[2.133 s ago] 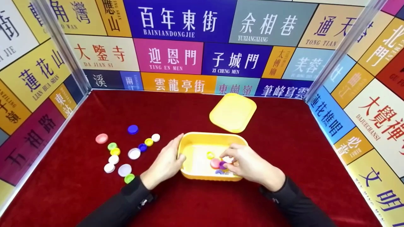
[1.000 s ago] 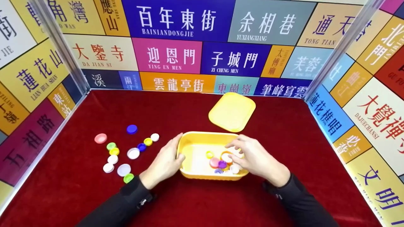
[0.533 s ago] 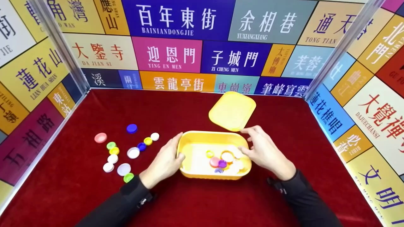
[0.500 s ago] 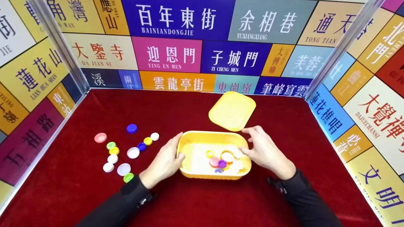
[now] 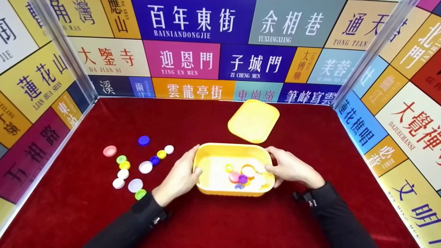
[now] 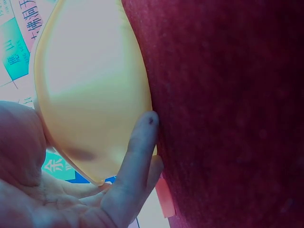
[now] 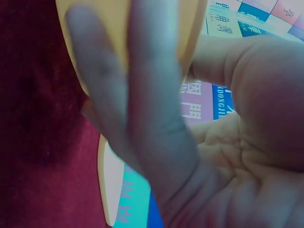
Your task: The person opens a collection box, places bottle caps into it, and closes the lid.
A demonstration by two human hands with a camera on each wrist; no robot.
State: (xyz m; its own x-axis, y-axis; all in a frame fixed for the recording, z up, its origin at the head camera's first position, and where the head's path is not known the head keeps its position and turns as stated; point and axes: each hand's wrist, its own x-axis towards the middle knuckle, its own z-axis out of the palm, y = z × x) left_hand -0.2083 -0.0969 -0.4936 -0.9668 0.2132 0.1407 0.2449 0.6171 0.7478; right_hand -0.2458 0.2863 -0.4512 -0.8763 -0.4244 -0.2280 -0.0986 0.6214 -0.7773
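A yellow plastic box [image 5: 203, 188] stands in the middle of the red cloth, with its mouth upward. My left hand [image 5: 181, 175] grips its left end, thumb over the rim and fingers along the outer wall, as the left wrist view confirms. At the right end, my right hand [image 5: 291, 167] holds the box likewise, thumb at the rim. Its fingers [image 7: 154, 80] lie against the outer wall in the right wrist view. Several bottle caps lie inside, among them a pink cap [image 5: 234, 177], a purple cap [image 5: 243, 178] and an orange-rimmed cap [image 5: 248, 170].
A yellow lid [image 5: 254, 121] lies flat behind the box. Several loose caps are scattered to the left, including a blue cap [image 5: 144, 140], a pink cap [image 5: 110, 151] and a green cap [image 5: 140, 194]. Printed panels [image 5: 186, 60] wall in the back and sides.
My right hand has come out from among the caps, passed over the right rim and now grips that end of the box. The left hand has kept its hold.
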